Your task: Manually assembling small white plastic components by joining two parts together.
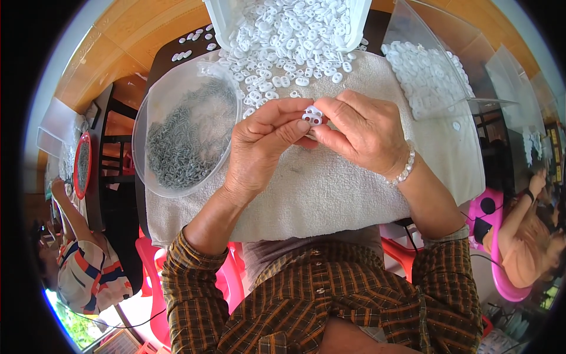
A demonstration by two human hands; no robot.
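Over the middle of the table, my left hand [254, 144] pinches a small white plastic two-hole cord lock [312, 117] between thumb and fingers. On its other side, my right hand [367, 131] is closed, thumb and forefinger gripping the same cord lock. My fingers cover part of it. To the left of my left hand lies a round clear tub [139, 154] holding a heap of small grey metal springs [177, 147]. Just beyond my hands, loose white two-hole pieces [283, 81] spill onto the pale towel [318, 203].
A white bin [361, 23] full of white pieces lies tipped toward me. At the right stands a clear box [488, 101] with more white pieces [425, 74]. Other people sit at the far left [97, 271] and far right [525, 248], near pink chairs [512, 283].
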